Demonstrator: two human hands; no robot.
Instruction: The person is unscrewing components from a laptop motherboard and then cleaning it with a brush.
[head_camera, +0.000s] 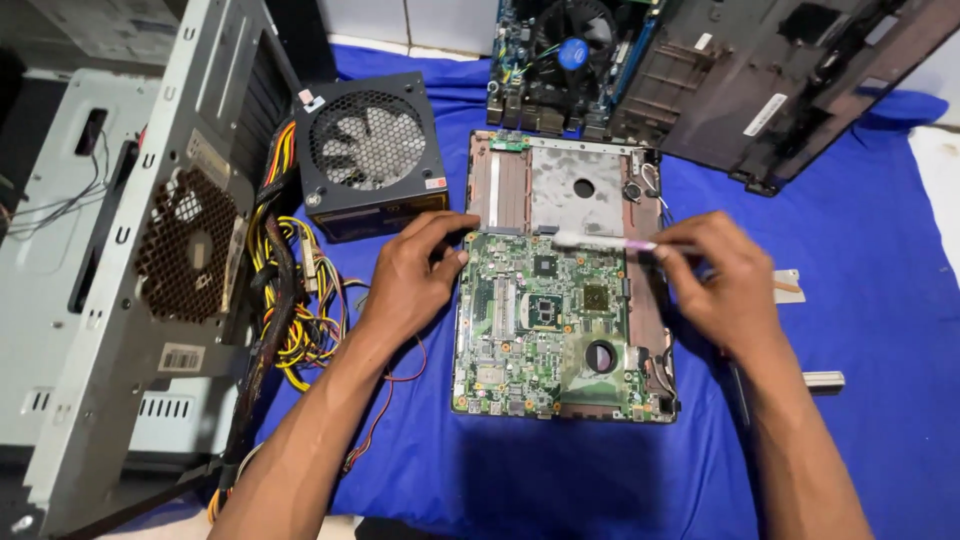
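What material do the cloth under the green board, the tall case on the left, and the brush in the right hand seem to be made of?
The blue cloth looks like soft woven fabric: matte and wrinkled. The case seems to be bare sheet metal: grey, dull sheen, punched vents. The brush in the right hand is blurred; probably a pale plastic handle with whitish bristles.

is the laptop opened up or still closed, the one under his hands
Opened up: the laptop base lies flat on the blue cloth with its green circuit board bare and no cover over it.
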